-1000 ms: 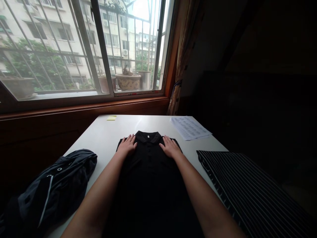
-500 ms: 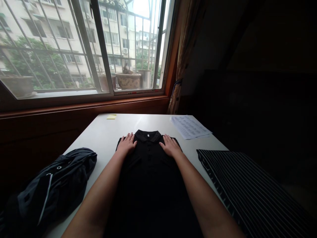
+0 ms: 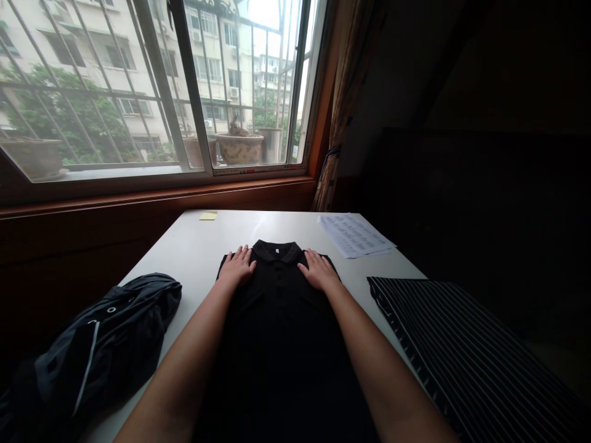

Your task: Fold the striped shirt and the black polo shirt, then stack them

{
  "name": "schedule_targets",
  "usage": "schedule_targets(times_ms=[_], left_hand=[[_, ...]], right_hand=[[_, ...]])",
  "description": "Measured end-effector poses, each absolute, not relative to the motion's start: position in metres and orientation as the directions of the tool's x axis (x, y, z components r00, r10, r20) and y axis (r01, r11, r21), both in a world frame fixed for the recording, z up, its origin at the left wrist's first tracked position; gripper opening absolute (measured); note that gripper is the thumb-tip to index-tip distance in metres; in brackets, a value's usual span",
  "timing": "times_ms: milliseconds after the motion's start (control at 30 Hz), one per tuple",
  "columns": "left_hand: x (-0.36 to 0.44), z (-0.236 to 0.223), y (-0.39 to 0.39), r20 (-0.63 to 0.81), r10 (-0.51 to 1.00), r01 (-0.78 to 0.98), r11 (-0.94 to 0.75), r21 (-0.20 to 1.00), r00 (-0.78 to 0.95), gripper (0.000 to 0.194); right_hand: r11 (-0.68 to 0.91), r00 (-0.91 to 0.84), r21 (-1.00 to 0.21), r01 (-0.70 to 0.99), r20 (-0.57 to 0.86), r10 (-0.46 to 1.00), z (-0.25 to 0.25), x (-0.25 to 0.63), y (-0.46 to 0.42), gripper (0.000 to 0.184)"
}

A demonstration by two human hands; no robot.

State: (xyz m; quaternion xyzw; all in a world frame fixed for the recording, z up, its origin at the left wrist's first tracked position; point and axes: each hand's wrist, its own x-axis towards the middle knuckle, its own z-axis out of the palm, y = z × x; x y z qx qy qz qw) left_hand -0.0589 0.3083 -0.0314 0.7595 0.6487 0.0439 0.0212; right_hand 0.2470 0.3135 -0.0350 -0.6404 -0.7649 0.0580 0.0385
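A black polo shirt (image 3: 281, 332) lies front side up on the white table (image 3: 161, 252), its collar toward the window and a small white label inside the neck. My left hand (image 3: 237, 266) rests flat on the shirt's left shoulder area, fingers stretched out beside the collar. On the opposite shoulder area lies my right hand (image 3: 318, 269), also flat with its fingers apart. Neither hand grips the cloth. Both forearms reach forward along the sides of the shirt, and its lower part fades into shadow at the frame's bottom.
A crumpled dark garment (image 3: 111, 344) with metal eyelets and a pale cord lies at the left. Folded striped black fabric (image 3: 462, 344) lies at the right. Printed papers (image 3: 355, 235) and a yellow sticky note (image 3: 208, 216) are near the far edge, below a barred window (image 3: 240, 86) and curtain (image 3: 330, 172).
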Motion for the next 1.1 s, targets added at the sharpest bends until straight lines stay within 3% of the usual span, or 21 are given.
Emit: schedule_targets(times_ms=[1100], left_hand=[[-0.0580,-0.0297,0.3055,0.048,0.988,0.983,-0.150,0.107,0.146,0.066]], right_hand=[[0.174,-0.177,-0.156,0.972,-0.008,0.984,-0.0351,0.2469,0.3135,0.078]])
